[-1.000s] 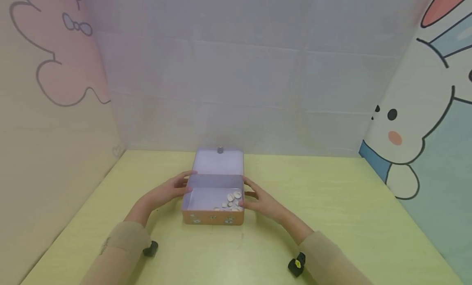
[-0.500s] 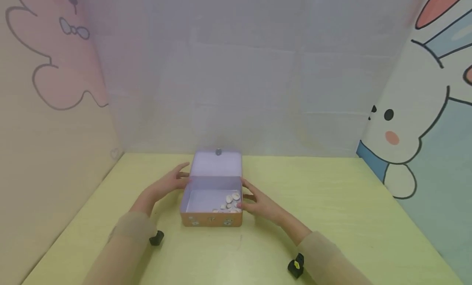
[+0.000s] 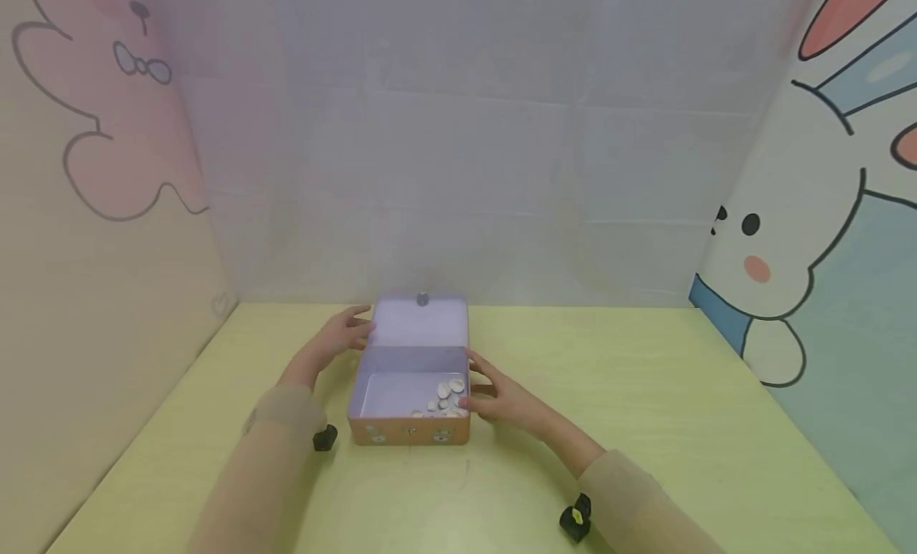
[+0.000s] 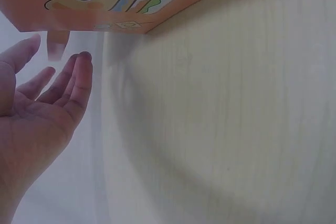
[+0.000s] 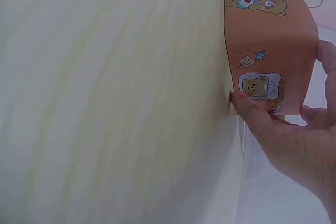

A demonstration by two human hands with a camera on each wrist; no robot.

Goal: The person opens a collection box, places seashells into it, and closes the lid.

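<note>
An orange storage box (image 3: 411, 431) printed with bears stands on the table, its lilac lid (image 3: 420, 321) swung up and back. Several white shell-like pieces (image 3: 446, 393) lie at its front right inside. My right hand (image 3: 505, 400) holds the box's right side, one digit at the upper rim and a finger low by the table in the right wrist view. Beside the lid's left edge is my left hand (image 3: 337, 337), its fingers spread and loosely bent. In the left wrist view, the left hand's fingers (image 4: 79, 82) show close to the orange lower body, gripping nothing.
The pale yellow table (image 3: 616, 395) extends around the box. A plain pale wall (image 3: 473, 156) rises behind it, with cartoon-printed panels at left and right. Black wrist devices (image 3: 325, 438) sit at both sleeves.
My left hand has let go of the box's left rim and moved back to the lid's left edge. The right hand keeps its hold on the right side.
</note>
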